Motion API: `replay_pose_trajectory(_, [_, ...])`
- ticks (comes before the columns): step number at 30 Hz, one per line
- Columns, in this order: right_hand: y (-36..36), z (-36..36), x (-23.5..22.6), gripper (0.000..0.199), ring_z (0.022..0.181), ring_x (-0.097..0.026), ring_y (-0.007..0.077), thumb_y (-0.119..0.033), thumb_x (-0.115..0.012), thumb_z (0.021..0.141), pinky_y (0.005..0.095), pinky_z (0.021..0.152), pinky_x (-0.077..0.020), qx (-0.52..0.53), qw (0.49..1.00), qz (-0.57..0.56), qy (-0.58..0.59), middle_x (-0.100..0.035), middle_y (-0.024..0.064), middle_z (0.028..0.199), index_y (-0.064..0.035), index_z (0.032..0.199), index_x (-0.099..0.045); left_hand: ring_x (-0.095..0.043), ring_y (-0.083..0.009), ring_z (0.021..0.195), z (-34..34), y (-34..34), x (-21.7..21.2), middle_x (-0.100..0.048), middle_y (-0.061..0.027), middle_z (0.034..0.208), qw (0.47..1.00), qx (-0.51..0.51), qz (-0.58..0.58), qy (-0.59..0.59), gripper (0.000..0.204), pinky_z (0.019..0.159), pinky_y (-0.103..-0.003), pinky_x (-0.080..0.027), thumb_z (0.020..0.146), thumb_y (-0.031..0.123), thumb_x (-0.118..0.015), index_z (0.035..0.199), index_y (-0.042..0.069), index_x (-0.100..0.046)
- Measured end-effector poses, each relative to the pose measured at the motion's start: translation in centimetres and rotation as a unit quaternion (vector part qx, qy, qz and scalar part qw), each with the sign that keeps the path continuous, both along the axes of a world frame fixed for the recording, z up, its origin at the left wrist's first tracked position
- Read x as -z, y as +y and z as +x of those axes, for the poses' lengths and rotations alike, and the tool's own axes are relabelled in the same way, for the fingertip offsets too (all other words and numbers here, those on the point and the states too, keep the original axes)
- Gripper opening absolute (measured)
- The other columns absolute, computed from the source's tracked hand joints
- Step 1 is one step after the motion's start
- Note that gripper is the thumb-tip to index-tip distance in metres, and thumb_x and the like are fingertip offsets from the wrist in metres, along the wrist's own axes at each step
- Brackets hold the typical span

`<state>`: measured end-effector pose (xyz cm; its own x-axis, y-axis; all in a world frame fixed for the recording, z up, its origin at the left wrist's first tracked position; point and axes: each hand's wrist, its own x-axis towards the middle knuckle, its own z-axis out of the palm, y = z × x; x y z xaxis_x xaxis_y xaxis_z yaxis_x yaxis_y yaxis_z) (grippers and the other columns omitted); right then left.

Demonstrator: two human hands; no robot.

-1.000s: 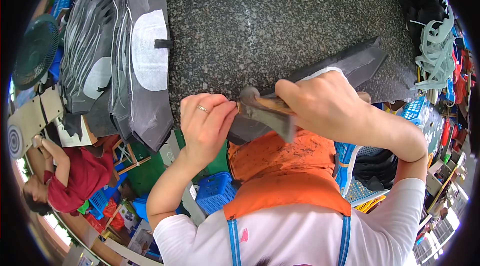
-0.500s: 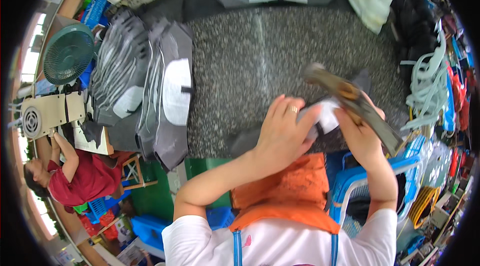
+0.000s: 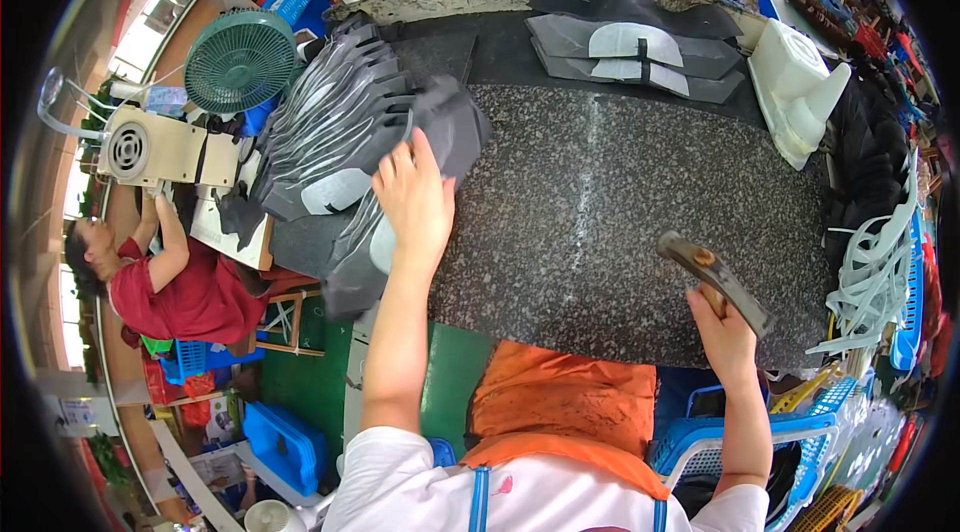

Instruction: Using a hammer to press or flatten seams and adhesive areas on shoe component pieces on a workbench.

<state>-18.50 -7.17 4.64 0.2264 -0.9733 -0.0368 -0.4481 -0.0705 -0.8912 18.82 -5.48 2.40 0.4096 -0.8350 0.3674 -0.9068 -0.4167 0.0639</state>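
The left hand [image 3: 415, 200] is lying over a grey piece [image 3: 452, 127], grip impossible to tell, while the right hand [image 3: 727, 340] is clasping a hammer [image 3: 730, 284] above a speckled slab [image 3: 600, 202].

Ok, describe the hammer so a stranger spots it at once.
Start from the large speckled slab in the middle. Over its lower-right part, the right hand holds the hammer. Unlike the pale strips farther right, it has a long metal head.
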Motion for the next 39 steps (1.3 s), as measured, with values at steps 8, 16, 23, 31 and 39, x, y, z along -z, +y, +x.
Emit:
replay_pose_trajectory(8, [-5.0,8.3,-1.8,0.023,0.105,-0.058,0.0338,-0.008,-0.075,0.078,0.0436,0.085,-0.0475,-0.169,0.903,-0.388,0.077,-0.06,0.0153,0.116,-0.0007,0.092,-0.058,-0.054,-0.0368,0.117,-7.9,5.0,-0.7,-0.051,-0.0177,0.129,0.929,0.363,-0.061,0.03,0.062,0.098,-0.048,-0.044,0.066,-0.003,-0.076,0.125,0.004,-0.059])
replay_pose_trajectory(16, [-9.3,13.5,-1.0,0.03,0.099,-0.064,0.0395,-0.017,-0.074,0.08,0.0481,0.08,-0.05,-0.207,0.961,-0.162,0.082,-0.066,0.0224,0.099,-0.0023,0.098,-0.055,-0.055,-0.0363,0.102,-6.0,4.0,0.0,-0.052,-0.0133,0.113,0.935,0.334,-0.122,-0.006,0.058,0.084,-0.045,-0.048,0.068,-0.002,-0.078,0.123,0.004,-0.061])
replay_pose_trajectory(23, [-14.4,10.8,-1.4,0.035,0.092,-0.065,0.0408,-0.028,-0.075,0.074,0.0476,0.08,-0.0513,-0.293,0.932,-0.121,0.175,-0.067,0.0209,0.093,-0.0001,0.09,-0.062,-0.058,-0.0343,0.086,-7.8,4.6,-3.8,-0.058,-0.0139,0.094,0.888,0.42,-0.011,0.185,0.048,0.075,-0.043,-0.046,0.067,-0.004,-0.076,0.108,0.003,-0.051])
replay_pose_trajectory(31, [-17.2,3.9,-1.0,0.028,0.094,-0.064,0.0337,-0.022,-0.07,0.083,0.0458,0.08,-0.0491,-0.092,0.869,-0.324,0.361,-0.065,0.0142,0.096,-0.0032,0.096,-0.054,-0.055,-0.0256,0.075,-8.5,4.8,-6.4,-0.052,-0.0069,0.077,0.853,0.431,0.094,0.279,0.037,0.068,-0.038,-0.045,0.07,0.003,-0.077,0.1,0.007,-0.056])
replay_pose_trajectory(39, [-11.5,4.4,-2.3,0.018,0.068,-0.064,0.0354,-0.012,-0.06,0.088,0.0489,0.06,-0.0516,-0.122,0.946,-0.211,0.215,-0.06,0.0178,0.085,-0.0001,0.1,-0.052,-0.055,-0.0303,0.092,-10.4,2.8,-4.2,-0.054,-0.0113,0.103,0.86,0.485,0.109,0.111,0.043,0.08,-0.041,-0.046,0.066,0.01,-0.082,0.102,0.005,-0.058])
